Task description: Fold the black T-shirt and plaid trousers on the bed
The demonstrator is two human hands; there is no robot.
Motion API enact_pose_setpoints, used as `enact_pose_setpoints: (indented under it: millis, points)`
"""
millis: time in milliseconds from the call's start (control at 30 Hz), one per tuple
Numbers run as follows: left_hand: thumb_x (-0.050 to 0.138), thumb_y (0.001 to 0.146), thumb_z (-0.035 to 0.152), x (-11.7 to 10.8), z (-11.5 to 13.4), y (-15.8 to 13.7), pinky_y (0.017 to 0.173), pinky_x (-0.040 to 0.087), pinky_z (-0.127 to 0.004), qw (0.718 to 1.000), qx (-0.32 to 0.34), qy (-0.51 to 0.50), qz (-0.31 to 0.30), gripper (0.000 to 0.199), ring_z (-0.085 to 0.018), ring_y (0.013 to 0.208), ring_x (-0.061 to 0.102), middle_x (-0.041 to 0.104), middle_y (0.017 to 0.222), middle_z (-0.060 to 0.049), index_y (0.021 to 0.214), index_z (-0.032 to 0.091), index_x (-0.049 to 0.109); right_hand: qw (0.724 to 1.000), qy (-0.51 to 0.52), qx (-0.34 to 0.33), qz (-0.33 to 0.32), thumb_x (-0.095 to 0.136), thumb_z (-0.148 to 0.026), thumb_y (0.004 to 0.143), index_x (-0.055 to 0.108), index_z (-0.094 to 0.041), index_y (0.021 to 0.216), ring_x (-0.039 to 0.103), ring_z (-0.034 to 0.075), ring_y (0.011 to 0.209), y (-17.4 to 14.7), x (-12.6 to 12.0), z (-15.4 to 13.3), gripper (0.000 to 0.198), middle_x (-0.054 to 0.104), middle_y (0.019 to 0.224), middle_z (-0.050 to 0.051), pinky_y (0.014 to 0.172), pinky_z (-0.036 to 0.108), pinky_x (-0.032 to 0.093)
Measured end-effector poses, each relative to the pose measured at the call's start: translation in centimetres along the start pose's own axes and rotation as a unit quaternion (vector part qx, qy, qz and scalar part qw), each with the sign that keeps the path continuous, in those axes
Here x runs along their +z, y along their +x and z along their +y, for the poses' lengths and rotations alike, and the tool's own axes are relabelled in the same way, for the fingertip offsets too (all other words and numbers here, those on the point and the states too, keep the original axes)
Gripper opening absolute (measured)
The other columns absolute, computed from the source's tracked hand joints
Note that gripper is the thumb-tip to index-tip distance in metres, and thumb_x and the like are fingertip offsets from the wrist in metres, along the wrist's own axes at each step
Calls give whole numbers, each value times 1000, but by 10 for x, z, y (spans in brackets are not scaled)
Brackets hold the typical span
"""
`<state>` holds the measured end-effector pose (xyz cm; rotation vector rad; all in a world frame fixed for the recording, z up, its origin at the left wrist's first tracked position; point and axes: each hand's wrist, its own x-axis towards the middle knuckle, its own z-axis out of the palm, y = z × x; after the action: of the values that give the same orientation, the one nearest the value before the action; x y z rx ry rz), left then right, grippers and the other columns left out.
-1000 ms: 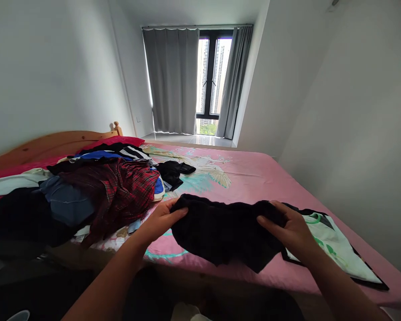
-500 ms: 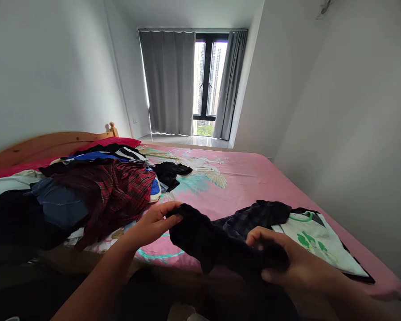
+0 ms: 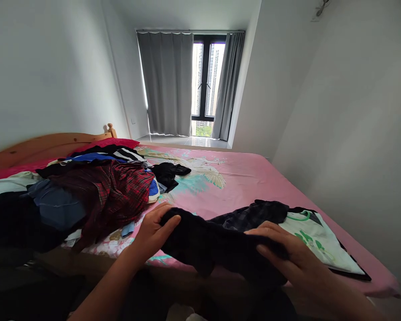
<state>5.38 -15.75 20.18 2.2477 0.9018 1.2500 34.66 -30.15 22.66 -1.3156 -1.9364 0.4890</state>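
A black garment hangs stretched between my two hands over the near edge of the bed; its exact kind I cannot make out. My left hand is closed on its left end, thumb on the near face. At the other end my right hand grips it with the thumb in front and the fingers over the top. Just behind it lies a dark checked garment, partly covered from view. To the right, a white T-shirt with a green print lies folded flat on something black.
A large heap of clothes fills the bed's left side, with a red plaid shirt on top. A small black garment lies beside it. The pink bedsheet reaches back toward the curtained window. A wooden headboard stands at left.
Both hands still hold the black garment. My left hand has shifted slightly left and down, and my right hand's fingers now lie flatter over the garment's top edge.
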Motion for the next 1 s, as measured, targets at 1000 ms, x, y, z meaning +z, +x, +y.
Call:
enact_pose_setpoints:
  millis: [1000]
  points:
    - [16, 78, 76, 118, 28, -8, 53, 35, -34, 850, 17, -522, -62, 76, -14, 47, 41, 39, 41, -4, 36, 21, 45, 934, -34, -262, 239, 55, -54, 82, 45, -18, 68, 46, 11, 58, 34, 87, -29, 39, 49, 60, -1, 54, 24, 40]
